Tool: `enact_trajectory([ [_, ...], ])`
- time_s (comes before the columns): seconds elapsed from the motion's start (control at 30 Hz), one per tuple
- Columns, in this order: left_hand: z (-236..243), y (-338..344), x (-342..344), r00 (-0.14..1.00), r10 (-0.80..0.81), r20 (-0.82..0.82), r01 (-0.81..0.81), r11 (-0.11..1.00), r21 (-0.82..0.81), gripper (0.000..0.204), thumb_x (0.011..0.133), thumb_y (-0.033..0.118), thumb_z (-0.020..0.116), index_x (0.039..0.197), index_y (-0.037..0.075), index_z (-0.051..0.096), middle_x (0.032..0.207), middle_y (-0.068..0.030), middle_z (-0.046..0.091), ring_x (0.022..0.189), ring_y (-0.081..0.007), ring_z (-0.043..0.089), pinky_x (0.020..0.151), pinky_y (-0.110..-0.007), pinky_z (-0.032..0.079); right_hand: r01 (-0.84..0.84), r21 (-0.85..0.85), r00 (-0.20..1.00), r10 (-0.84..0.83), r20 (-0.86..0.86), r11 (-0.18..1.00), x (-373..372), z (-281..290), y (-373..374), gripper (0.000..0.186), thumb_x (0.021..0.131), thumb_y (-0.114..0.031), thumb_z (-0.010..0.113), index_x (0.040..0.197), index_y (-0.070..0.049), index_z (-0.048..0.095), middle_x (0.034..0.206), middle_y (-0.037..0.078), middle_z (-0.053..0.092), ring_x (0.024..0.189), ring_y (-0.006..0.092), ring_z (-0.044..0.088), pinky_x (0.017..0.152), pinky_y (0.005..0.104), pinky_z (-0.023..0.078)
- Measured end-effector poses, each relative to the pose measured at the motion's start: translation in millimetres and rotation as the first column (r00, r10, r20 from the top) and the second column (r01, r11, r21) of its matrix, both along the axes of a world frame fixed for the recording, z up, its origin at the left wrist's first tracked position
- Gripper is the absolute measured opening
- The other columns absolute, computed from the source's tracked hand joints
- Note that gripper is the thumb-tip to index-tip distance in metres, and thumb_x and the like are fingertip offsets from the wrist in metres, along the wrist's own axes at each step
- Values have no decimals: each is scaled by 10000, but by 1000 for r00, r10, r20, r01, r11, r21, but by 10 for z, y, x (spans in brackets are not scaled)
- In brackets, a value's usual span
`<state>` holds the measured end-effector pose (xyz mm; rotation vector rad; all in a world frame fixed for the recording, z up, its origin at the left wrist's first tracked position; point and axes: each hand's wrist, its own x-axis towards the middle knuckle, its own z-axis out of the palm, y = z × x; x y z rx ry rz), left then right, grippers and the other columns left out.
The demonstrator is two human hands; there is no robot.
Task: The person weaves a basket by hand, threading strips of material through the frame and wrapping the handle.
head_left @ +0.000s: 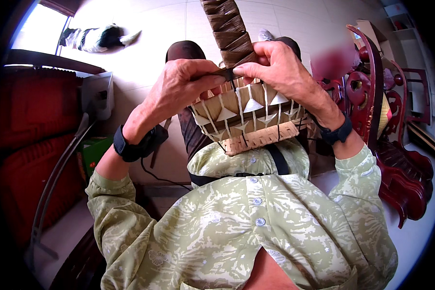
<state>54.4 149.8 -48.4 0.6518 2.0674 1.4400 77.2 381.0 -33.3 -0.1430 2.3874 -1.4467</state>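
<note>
A woven basket point(253, 117) rests on my lap. Its side carries white cords and white triangular pieces, and a pale woven band point(262, 137) runs along its edge nearest me. A tall handle point(227, 36) wrapped in brown flat strips rises away from me. My left hand point(181, 86) is closed, thumb and fingers pinching a dark strip at the handle's base. Opposite it, my right hand point(285, 70) grips the lower end of the handle, its thumb pressed near the same strip. The two thumbs almost meet. Some fingertips are hidden behind the handle and basket rim.
Carved dark red wooden chairs point(372, 96) stand on the right. To the left are red cushions point(34, 106) and a curved grey metal stand point(65, 181). A black-and-white animal point(96, 37) lies on the tiled floor at the far left. A cable point(164, 182) hangs from my left wrist device.
</note>
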Motion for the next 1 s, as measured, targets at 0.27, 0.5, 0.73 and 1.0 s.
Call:
enact_trajectory([
  [0.27, 613, 12, 113, 979, 48, 199, -24, 992, -121, 182, 905, 151, 646, 915, -30, 658, 698, -39, 641, 571, -68, 588, 507, -207, 472, 19, -61, 997, -23, -70, 998, 54, -21, 36, 259, 841, -218, 699, 884, 35, 668, 756, 86, 701, 695, 143, 673, 650, 272, 515],
  [0.5, 947, 165, 337, 912, 24, 410, 21, 994, -107, 215, 945, 193, 612, 863, -4, 636, 688, -44, 646, 556, -96, 613, 503, -226, 497, 266, 432, 713, 125, -690, 862, 412, 193, 71, 557, 693, -129, 799, 1172, -18, 538, 987, 123, 622, 893, 251, 610, 789, 366, 492],
  [0.73, 745, 424, 555, 990, -63, 128, 74, 994, -77, 168, 957, 118, 583, 925, -38, 638, 728, -12, 611, 724, -32, 554, 619, -214, 480, 179, 222, 556, 88, -827, 958, 705, -90, -146, 431, 743, -195, 693, 1111, 2, 585, 875, 134, 610, 798, 306, 632, 736, 403, 513],
  [1.0, 426, 100, 447, 993, 117, -1, -116, 991, 63, 225, 954, 200, 605, 986, -14, 670, 778, -67, 694, 704, -109, 631, 606, -254, 503, 282, 168, 540, -11, -842, 945, 610, -218, -31, 209, 821, -104, 654, 688, -34, 508, 598, 92, 506, 522, 268, 540, 508, 370, 428],
])
